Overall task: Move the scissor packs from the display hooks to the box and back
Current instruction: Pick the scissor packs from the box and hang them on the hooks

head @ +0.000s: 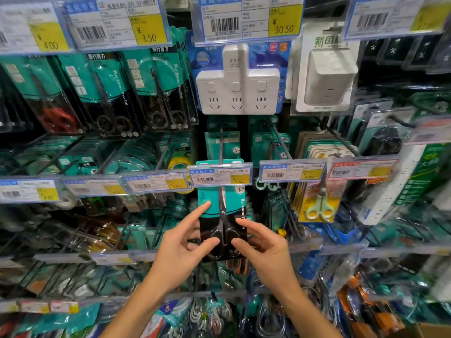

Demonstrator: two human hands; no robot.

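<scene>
Right now both hands are up at the scissor pack (223, 215), which hangs on the centre hook (221, 147) behind the 3.50 tag (220, 176). L hand (181, 250) has index stretched onto the pack's left edge and thumb on the front; R hand (262, 245) has thumb at the handles w/ fingers loosely spread by the right edge. Neither is clamped tight. Box corner (429, 330) shows bottom right.
</scene>
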